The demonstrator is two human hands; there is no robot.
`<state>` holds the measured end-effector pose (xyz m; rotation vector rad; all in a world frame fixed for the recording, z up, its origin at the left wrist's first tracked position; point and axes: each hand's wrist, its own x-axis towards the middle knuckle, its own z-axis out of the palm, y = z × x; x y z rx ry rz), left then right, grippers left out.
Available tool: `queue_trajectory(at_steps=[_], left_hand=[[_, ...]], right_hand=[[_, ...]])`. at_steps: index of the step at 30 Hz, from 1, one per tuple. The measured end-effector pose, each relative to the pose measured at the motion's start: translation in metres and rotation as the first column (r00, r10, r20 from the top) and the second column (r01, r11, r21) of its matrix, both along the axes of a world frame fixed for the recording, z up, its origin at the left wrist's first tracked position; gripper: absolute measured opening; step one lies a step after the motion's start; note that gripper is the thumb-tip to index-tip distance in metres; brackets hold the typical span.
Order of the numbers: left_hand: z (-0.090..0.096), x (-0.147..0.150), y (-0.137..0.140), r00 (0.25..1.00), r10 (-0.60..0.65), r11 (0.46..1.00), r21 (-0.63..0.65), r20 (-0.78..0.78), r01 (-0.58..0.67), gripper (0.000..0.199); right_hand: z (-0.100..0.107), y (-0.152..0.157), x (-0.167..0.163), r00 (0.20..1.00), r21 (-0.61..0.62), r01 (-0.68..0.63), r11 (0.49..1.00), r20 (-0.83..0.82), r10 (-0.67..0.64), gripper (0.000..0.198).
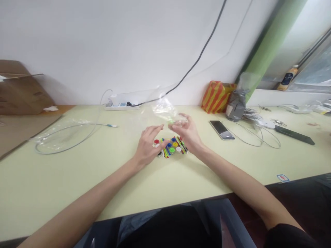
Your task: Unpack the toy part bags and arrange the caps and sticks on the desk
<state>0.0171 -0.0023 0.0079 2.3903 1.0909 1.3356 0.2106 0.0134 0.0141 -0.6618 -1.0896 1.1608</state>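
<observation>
On the table in front of me lies a compact set of small round coloured pieces and thin coloured sticks (172,149), in red, blue, green, yellow, white and black. My right hand (190,135) is above its right end, thumb and fingers pinched on a clear plastic bag (164,106). The bag is blurred and stands up beyond the set; something small and greenish shows near my fingertips, too blurred to name. At the set's left end is my left hand (148,145), its fingers stretched and apart, holding nothing. It covers part of the left pieces.
A power strip (122,106) with a black cable is against the wall. To the left are a white cable (64,151) and a cardboard box (20,89). A phone (221,130), a striped bag (216,98), a grey bag (236,105) and a dark flat bar (294,135) are right.
</observation>
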Motion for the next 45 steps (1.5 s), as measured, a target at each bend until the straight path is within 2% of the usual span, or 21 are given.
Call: queue_trajectory(at_steps=[2,4,6,9,11,15,18,23,25,27,30,31,33,36,39,41,43,45], left_hand=[[0.000,0.000,0.000,0.979,-0.058,0.985,-0.151,0.196,0.088,0.043],[0.000,-0.002,0.002,0.920,-0.060,0.937,-0.296,0.388,0.186,0.038],[0.001,-0.006,0.006,0.859,-0.044,0.886,-0.378,0.510,0.269,0.036],[0.002,-0.010,0.008,0.803,-0.061,0.828,-0.419,0.593,0.372,0.036],[0.002,-0.010,0.008,0.779,-0.069,0.791,-0.442,0.623,0.423,0.043],[0.002,-0.006,0.005,0.777,0.005,0.748,-0.518,0.630,0.415,0.059],[0.001,-0.005,0.006,0.764,0.059,0.748,-0.535,0.643,0.393,0.061],[0.004,-0.004,0.011,0.722,0.077,0.820,-0.455,0.688,0.347,0.064],[0.005,-0.008,0.015,0.721,0.084,0.853,-0.424,0.688,0.305,0.064],[0.005,-0.017,0.023,0.728,0.105,0.890,-0.391,0.678,0.235,0.062],[0.001,-0.040,0.045,0.751,0.169,0.932,-0.351,0.638,0.089,0.054],[-0.001,-0.049,0.053,0.750,0.199,0.936,-0.349,0.630,0.045,0.049],[-0.007,-0.068,0.070,0.738,0.298,0.933,-0.348,0.606,-0.091,0.047],[-0.017,-0.089,0.089,0.757,0.440,0.886,-0.372,0.483,-0.278,0.054],[-0.025,-0.099,0.099,0.769,0.532,0.840,-0.340,0.355,-0.423,0.061],[-0.029,-0.101,0.102,0.755,0.610,0.788,-0.285,0.240,-0.546,0.066],[-0.030,-0.099,0.102,0.710,0.693,0.718,-0.207,0.124,-0.665,0.070],[-0.028,-0.095,0.098,0.693,0.719,0.694,-0.091,0.043,-0.714,0.073]], right_hand=[[0.003,-0.014,-0.011,0.992,-0.027,-0.081,0.996,0.098,0.084,0.058],[0.003,-0.020,-0.014,0.971,-0.042,-0.098,0.994,0.216,0.104,0.045],[0.001,-0.018,-0.012,0.953,-0.029,-0.108,0.994,0.281,0.112,0.040],[-0.004,-0.010,-0.004,0.956,0.017,-0.124,0.992,0.269,0.115,0.045],[-0.007,-0.005,0.001,0.955,0.043,-0.096,0.994,0.286,0.080,0.046],[-0.010,-0.004,0.002,0.925,0.073,-0.013,0.997,0.381,-0.015,0.040],[-0.009,-0.008,0.000,0.902,0.099,0.058,0.993,0.422,-0.095,0.041],[-0.003,-0.012,-0.002,0.817,0.251,0.156,0.955,0.511,-0.267,0.044],[-0.002,-0.006,0.004,0.751,0.339,0.181,0.923,0.559,-0.352,0.043],[-0.001,0.005,0.018,0.635,0.447,0.184,0.876,0.626,-0.453,0.041],[-0.006,0.032,0.052,0.347,0.564,0.142,0.813,0.741,-0.575,0.034],[-0.009,0.041,0.065,0.271,0.573,0.127,0.810,0.765,-0.584,0.036],[-0.017,0.058,0.089,0.174,0.552,0.064,0.831,0.814,-0.554,0.043],[-0.029,0.074,0.114,0.107,0.474,-0.032,0.880,0.877,-0.469,0.040],[-0.034,0.080,0.120,0.101,0.427,-0.059,0.902,0.902,-0.420,0.029],[-0.033,0.079,0.117,0.110,0.430,-0.040,0.902,0.899,-0.423,0.025],[-0.029,0.076,0.112,0.108,0.426,-0.037,0.904,0.901,-0.421,0.024],[-0.026,0.073,0.106,0.082,0.416,-0.043,0.908,0.908,-0.412,0.023]])
